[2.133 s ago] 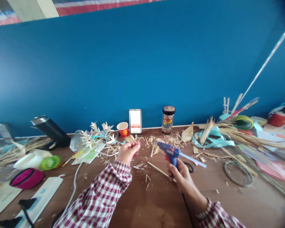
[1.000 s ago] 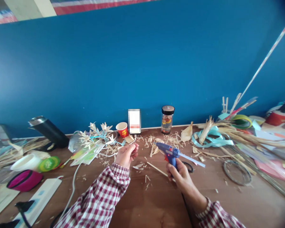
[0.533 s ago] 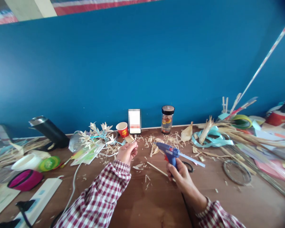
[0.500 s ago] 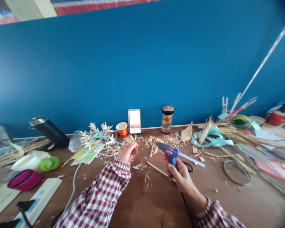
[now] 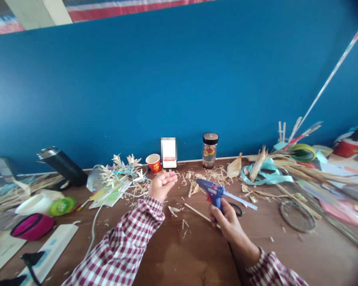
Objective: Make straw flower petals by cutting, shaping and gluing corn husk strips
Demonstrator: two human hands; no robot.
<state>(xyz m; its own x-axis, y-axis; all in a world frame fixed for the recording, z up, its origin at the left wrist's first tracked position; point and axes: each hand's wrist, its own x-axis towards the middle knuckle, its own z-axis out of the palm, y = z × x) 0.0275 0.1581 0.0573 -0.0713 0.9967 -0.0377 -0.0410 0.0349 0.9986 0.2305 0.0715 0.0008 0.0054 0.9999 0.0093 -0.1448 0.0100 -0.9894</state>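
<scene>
My right hand [image 5: 223,218] is wrapped round the handle of a blue hot glue gun [image 5: 211,190], its nozzle pointing left. A translucent glue stick [image 5: 241,200] sticks out of its back, and a small red light glows on its side. My left hand [image 5: 162,186] hovers left of the nozzle, fingers stretched towards the right; nothing shows in them, though the palm side is partly hidden. Below the gun lies a thin pale stick [image 5: 198,212], its end running behind my right hand. A pale husk petal [image 5: 174,210] rests on the table between both hands.
Straw-coloured scraps litter the brown table [image 5: 191,258]. At the back stand a red paper cup [image 5: 154,163], a phone [image 5: 170,163] and a lidded jar [image 5: 209,153]. Husk flowers [image 5: 122,167], a black flask [image 5: 62,167] and a power strip [image 5: 52,250] are left; blue ribbon [image 5: 267,172] is right.
My left hand's fingers have gone from curled together to stretched out, and the hand has shifted slightly right and up. The glue gun and my right hand have barely moved.
</scene>
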